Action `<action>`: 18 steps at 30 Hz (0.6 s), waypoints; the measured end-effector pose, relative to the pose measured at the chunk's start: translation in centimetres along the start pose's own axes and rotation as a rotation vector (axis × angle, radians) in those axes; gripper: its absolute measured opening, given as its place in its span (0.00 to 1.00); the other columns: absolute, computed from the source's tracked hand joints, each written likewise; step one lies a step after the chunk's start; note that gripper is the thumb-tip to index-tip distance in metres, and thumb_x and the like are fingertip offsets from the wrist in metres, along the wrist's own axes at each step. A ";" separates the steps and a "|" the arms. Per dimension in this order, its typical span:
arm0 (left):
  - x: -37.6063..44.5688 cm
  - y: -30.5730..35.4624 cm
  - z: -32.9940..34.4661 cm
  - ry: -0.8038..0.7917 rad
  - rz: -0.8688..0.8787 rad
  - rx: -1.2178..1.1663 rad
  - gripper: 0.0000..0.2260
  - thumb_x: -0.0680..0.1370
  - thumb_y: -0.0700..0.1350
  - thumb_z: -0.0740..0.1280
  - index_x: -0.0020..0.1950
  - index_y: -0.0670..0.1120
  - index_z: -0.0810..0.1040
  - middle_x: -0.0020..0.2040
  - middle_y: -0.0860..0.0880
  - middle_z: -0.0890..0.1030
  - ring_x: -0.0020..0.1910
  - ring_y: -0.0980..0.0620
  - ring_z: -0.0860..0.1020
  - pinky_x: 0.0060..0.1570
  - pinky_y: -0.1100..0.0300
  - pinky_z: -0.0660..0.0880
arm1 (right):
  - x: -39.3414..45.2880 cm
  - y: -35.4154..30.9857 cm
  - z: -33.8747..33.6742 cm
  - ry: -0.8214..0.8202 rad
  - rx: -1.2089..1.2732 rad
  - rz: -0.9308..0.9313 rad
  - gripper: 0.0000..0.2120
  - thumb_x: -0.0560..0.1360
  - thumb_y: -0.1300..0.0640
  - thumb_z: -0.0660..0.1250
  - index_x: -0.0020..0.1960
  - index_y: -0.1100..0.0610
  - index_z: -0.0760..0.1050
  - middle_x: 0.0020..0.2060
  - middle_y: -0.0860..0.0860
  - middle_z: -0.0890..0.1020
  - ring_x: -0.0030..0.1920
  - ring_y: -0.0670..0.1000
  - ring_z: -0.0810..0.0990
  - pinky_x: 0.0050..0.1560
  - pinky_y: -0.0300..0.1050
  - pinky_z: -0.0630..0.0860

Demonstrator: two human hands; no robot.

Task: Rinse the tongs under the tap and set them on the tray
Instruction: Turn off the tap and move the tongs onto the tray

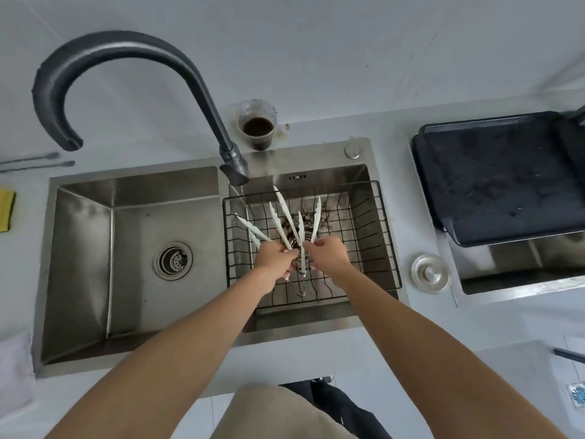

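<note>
now both hands, left (274,256) and right (326,253), clasp white tongs (286,217) fanning beyond them

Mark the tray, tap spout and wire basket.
tray (493,179): head view, wet dark floor.
tap spout (235,172): head view, outlet end.
wire basket (384,223): head view, right wall.

tray (493,179) cut off at rt edge, tongs (286,217) handles hidden in both hands, yellow sponge (6,210) cropped left

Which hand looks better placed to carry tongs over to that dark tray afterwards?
Probably the right hand: it already holds white tongs, and the dark tray lies on its side.
</note>
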State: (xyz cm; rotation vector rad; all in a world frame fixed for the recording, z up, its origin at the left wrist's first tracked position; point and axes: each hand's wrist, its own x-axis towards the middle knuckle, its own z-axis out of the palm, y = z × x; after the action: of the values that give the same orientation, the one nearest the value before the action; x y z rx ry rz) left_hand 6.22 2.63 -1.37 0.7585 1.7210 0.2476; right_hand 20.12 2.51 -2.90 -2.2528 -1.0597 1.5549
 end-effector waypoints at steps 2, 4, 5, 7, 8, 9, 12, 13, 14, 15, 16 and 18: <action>0.4 0.0 -0.1 -0.003 -0.014 0.010 0.03 0.80 0.41 0.72 0.49 0.42 0.82 0.43 0.44 0.85 0.38 0.49 0.83 0.31 0.60 0.78 | 0.6 0.0 0.4 -0.002 -0.005 0.035 0.13 0.80 0.54 0.68 0.45 0.63 0.82 0.35 0.57 0.81 0.36 0.54 0.79 0.37 0.47 0.75; 0.5 0.0 -0.1 -0.013 -0.019 0.011 0.04 0.80 0.42 0.73 0.48 0.41 0.83 0.40 0.45 0.85 0.36 0.50 0.83 0.29 0.61 0.77 | 0.6 0.0 0.6 0.006 0.015 0.058 0.14 0.80 0.56 0.68 0.51 0.68 0.82 0.37 0.57 0.81 0.36 0.54 0.78 0.38 0.48 0.77; 0.4 0.0 -0.2 -0.025 -0.020 0.012 0.05 0.79 0.42 0.73 0.47 0.40 0.84 0.39 0.45 0.85 0.35 0.51 0.82 0.28 0.62 0.77 | 0.4 0.0 0.4 0.009 0.021 0.057 0.14 0.79 0.56 0.68 0.52 0.69 0.81 0.37 0.57 0.80 0.35 0.54 0.77 0.38 0.48 0.76; 0.0 0.1 -0.3 -0.055 -0.033 -0.004 0.06 0.78 0.39 0.73 0.42 0.39 0.83 0.36 0.45 0.83 0.32 0.51 0.80 0.28 0.62 0.76 | -0.1 0.1 -0.2 0.005 0.035 0.043 0.11 0.79 0.57 0.69 0.48 0.66 0.80 0.36 0.56 0.79 0.34 0.53 0.76 0.34 0.46 0.76; -0.4 0.4 -0.3 -0.070 -0.040 -0.025 0.06 0.78 0.38 0.73 0.41 0.39 0.82 0.35 0.43 0.83 0.31 0.51 0.80 0.29 0.61 0.76 | -0.5 0.0 -0.7 0.002 0.047 0.032 0.09 0.79 0.56 0.70 0.47 0.63 0.78 0.36 0.56 0.79 0.33 0.52 0.76 0.32 0.45 0.76; -0.7 0.7 -0.3 -0.083 -0.046 -0.046 0.05 0.77 0.37 0.73 0.42 0.38 0.82 0.37 0.42 0.83 0.31 0.50 0.81 0.31 0.60 0.77 | -0.8 -0.1 -1.2 -0.006 0.051 0.015 0.09 0.78 0.55 0.70 0.47 0.61 0.77 0.36 0.55 0.79 0.33 0.51 0.77 0.31 0.44 0.76; -1.9 1.8 -0.2 -0.111 -0.049 -0.130 0.06 0.76 0.36 0.74 0.49 0.37 0.80 0.41 0.39 0.84 0.33 0.48 0.83 0.34 0.58 0.82 | -1.7 0.0 -3.0 -0.034 0.036 -0.053 0.12 0.79 0.53 0.71 0.49 0.63 0.77 0.38 0.54 0.79 0.34 0.50 0.76 0.30 0.42 0.75; -2.2 2.3 -0.1 -0.128 -0.047 -0.172 0.07 0.75 0.35 0.74 0.49 0.38 0.78 0.41 0.40 0.83 0.33 0.47 0.83 0.34 0.58 0.83 | -2.0 -0.1 -3.7 -0.032 0.045 -0.075 0.12 0.79 0.53 0.71 0.52 0.63 0.78 0.39 0.54 0.80 0.34 0.50 0.77 0.30 0.42 0.74; -2.6 2.8 0.1 -0.147 -0.044 -0.214 0.08 0.75 0.35 0.75 0.48 0.39 0.76 0.41 0.40 0.83 0.33 0.47 0.84 0.35 0.57 0.84 | -2.3 0.0 -4.4 -0.024 0.065 -0.093 0.13 0.79 0.51 0.71 0.54 0.61 0.79 0.40 0.53 0.81 0.34 0.49 0.77 0.30 0.41 0.74; -2.9 3.3 0.4 -0.172 -0.037 -0.244 0.10 0.75 0.34 0.75 0.47 0.40 0.75 0.40 0.40 0.83 0.33 0.45 0.85 0.38 0.55 0.85 | -2.4 0.0 -5.2 -0.017 0.086 -0.104 0.13 0.79 0.50 0.71 0.54 0.60 0.80 0.40 0.52 0.82 0.33 0.49 0.77 0.30 0.41 0.75; -3.3 3.9 0.8 -0.196 -0.028 -0.259 0.10 0.74 0.34 0.75 0.47 0.40 0.75 0.39 0.41 0.83 0.34 0.44 0.85 0.40 0.53 0.86 | -2.6 0.0 -6.1 -0.017 0.106 -0.108 0.12 0.79 0.50 0.71 0.54 0.59 0.81 0.40 0.52 0.82 0.33 0.48 0.77 0.29 0.41 0.75; -4.0 5.0 1.8 -0.227 -0.009 -0.256 0.09 0.74 0.34 0.75 0.48 0.38 0.76 0.38 0.40 0.83 0.36 0.42 0.86 0.41 0.51 0.86 | -2.9 0.1 -7.7 -0.053 0.124 -0.115 0.10 0.79 0.52 0.71 0.52 0.60 0.82 0.36 0.53 0.80 0.32 0.49 0.76 0.28 0.42 0.75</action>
State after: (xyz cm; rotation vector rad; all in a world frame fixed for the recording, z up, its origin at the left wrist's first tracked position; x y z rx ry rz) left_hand 10.05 3.65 3.90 0.5666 1.4449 0.3544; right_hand 26.43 2.25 2.40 -2.0440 -1.0557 1.5945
